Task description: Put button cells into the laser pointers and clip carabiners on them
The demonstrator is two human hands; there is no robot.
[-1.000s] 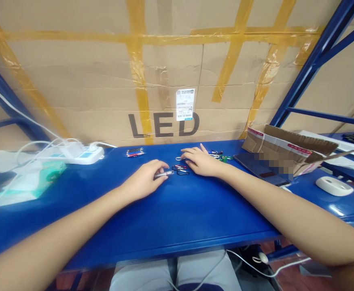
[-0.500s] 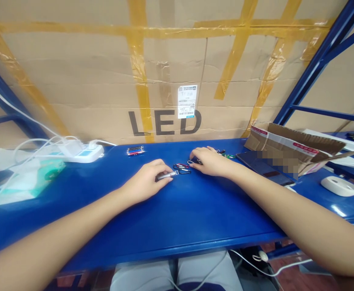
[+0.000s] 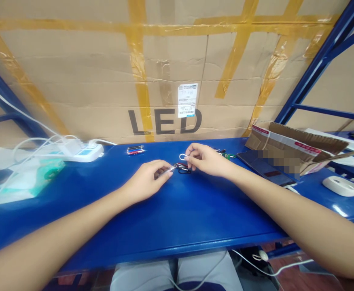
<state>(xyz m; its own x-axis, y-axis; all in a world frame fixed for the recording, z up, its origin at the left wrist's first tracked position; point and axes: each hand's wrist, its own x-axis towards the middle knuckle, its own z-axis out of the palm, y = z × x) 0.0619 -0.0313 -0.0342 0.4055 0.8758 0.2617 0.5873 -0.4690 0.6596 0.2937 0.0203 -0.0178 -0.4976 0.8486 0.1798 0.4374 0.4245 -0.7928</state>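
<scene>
In my left hand (image 3: 149,178), thumb and fingers pinch a small silver cylinder (image 3: 166,171), partly covered by the fingers. My right hand (image 3: 205,158) grips a silver carabiner (image 3: 183,157) between thumb and fingertips, its loop pointing left. Just below, between the hands, dark carabiners (image 3: 183,169) lie on the blue table (image 3: 170,218). A green carabiner (image 3: 229,156) and other small pieces lie behind my right wrist, partly hidden. Several small cylinders (image 3: 135,150), one of them red, lie in a row further back on the left.
A dark phone (image 3: 261,167) and an open cardboard box (image 3: 295,145) are on the right, with a white mouse (image 3: 342,186) beyond. At the left sit a white power strip (image 3: 87,153) and a green-white packet (image 3: 28,182). A large LED carton (image 3: 104,81) stands behind.
My right hand has lifted slightly and moved left, with the silver carabiner now clearly showing in its fingers. The cylinder in my left hand has tilted and is more covered.
</scene>
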